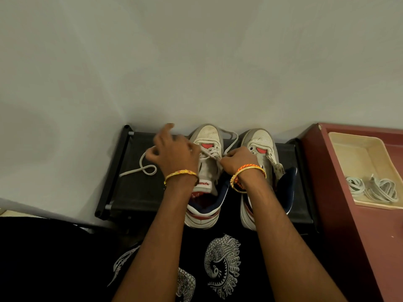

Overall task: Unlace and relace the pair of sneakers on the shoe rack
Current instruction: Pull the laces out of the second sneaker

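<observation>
A: While both white leather sneakers (207, 171) stand on the black fabric-topped shoe rack (139, 188) against a plain grey wall (196, 62), what grips?

B: My right hand (237, 160) pinches the grey lace (210, 156); my left hand (174, 151) is blurred, cannot tell.

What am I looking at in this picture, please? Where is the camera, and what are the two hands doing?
The camera sits on a person's head and looks down at their own arms. No machine is here. A black shoe rack stands against the wall, with two white sneakers on it. The left hand and right hand work on the lace of the left sneaker; each appears to pinch part of it. The right sneaker shows no lace. At right, a tray holds another lace.
</observation>
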`<state>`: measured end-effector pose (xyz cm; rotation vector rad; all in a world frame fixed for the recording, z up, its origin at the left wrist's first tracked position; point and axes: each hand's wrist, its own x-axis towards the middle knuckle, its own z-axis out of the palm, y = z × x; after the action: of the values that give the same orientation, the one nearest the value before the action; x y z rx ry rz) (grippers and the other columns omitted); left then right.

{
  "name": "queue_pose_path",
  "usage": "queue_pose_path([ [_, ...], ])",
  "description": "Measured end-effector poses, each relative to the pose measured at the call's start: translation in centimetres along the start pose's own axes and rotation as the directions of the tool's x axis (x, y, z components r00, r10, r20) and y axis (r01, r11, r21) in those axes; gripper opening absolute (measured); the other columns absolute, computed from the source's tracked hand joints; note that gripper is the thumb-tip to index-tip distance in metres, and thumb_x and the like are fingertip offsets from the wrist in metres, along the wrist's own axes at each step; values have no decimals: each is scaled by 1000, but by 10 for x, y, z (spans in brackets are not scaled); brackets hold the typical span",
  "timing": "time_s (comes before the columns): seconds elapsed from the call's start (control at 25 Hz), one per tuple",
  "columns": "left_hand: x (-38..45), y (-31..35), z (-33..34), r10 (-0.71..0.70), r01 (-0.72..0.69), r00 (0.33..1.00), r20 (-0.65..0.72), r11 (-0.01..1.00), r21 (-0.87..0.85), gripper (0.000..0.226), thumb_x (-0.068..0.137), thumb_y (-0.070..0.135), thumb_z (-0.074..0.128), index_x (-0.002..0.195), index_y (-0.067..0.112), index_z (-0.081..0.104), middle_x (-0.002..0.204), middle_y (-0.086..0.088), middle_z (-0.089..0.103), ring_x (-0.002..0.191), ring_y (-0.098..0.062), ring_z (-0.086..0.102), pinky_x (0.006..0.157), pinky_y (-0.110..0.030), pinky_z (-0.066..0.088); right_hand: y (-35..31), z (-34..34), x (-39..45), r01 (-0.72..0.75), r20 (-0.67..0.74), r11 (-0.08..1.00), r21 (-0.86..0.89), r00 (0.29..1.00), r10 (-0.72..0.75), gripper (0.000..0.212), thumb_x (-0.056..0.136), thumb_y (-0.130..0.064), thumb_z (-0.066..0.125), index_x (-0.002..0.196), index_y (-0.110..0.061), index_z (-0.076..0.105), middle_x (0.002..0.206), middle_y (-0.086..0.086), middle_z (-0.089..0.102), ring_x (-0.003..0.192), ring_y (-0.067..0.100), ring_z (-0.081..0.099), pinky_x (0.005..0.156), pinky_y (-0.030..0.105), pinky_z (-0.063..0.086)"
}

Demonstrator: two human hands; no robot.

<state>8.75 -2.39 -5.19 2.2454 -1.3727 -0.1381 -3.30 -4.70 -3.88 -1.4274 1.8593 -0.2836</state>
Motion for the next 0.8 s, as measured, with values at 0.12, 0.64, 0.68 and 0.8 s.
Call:
queue_pose_path([
  [0.12,10,-15,-9,-265,231,958,-115,942,-242,7,83,22,55,80,18,59,124,-2,50,118,-21,43,96,-43,23,1,-2,0,6,2,1000,4,1000,-6,21,86,-16,57,95,-2,71,79,7,59,69,17,51,69,26,41],
  [0.64,-12,20,16,272,-351,899,342,916,192,27,92,35,52,116,30,64,141,-5,33,130,-28,23,105,-49,18,2,1,0,12,-23,1000,16,1000,-12,22,85,-18,59,96,-5,72,94,10,68,76,18,52,70,24,42],
  [0.68,-11,20,19,259,-334,907,333,923,190,28,92,34,52,117,30,64,144,-5,31,132,-29,21,106,-49,18,3,1,0,13,-25,1000,19,1000,-12,22,85,-19,60,97,-5,72,96,9,69,77,17,53,70,24,42],
  [0.8,-10,20,18,224,-284,923,314,946,159,26,92,32,54,114,30,66,147,-2,27,132,-26,20,106,-47,18,3,2,1,11,-30,1000,29,999,-10,23,85,-21,62,98,-4,72,98,10,69,78,18,53,70,25,43],
])
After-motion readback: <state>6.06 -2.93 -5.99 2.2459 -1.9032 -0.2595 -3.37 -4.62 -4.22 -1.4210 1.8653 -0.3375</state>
